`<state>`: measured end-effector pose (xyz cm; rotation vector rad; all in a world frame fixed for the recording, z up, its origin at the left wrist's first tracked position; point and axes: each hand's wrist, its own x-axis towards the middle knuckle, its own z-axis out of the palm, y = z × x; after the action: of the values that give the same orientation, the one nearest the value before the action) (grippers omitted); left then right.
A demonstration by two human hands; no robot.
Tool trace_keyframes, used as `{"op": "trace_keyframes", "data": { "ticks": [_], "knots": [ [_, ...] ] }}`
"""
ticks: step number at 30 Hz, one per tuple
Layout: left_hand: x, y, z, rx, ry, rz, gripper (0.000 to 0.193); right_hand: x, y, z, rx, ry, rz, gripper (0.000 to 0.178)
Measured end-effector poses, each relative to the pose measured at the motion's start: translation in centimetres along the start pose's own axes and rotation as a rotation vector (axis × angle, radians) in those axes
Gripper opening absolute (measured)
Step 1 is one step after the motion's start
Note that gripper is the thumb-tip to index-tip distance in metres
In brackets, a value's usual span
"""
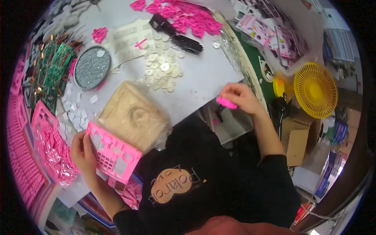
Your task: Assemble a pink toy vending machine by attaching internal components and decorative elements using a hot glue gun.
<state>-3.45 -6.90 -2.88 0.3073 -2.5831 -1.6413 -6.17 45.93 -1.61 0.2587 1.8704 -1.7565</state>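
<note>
My left hand [83,152] is closed on the left edge of a flat pink plastic panel [111,150] with round and square cutouts. The panel is tilted and overlaps the near edge of a tan block wrapped in clear plastic [135,113]. Over the table's right front edge, my right hand [243,98] pinches a small bright pink plastic piece [226,103]. Fingers cover part of that piece, so its full shape is hidden. Beyond the wrapped block lies a pile of small white discs [163,68].
A round dish of small metal parts [92,69] sits left of the discs. Green circuit boards with wires [56,66] and bagged pink parts [55,152] crowd the left. Black tools [187,44] and pink pieces [192,19] lie at the back. A yellow basket [315,90] stands right.
</note>
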Motion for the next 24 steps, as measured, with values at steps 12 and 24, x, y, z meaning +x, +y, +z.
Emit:
{"op": "trace_keyframes", "data": {
  "ticks": [12, 24],
  "knots": [
    [2.0, 4.9, 3.7, 0.272, -0.078, 0.137, 0.012, -3.5, 14.4, -3.4, -0.745, 0.084, 0.412, 0.038],
    [1.5, 5.8, 3.6, 0.245, -0.08, 0.08, 0.011, 17.6, -10.2, -2.4, -1.39, 0.283, -0.988, 0.025]
  ]
}}
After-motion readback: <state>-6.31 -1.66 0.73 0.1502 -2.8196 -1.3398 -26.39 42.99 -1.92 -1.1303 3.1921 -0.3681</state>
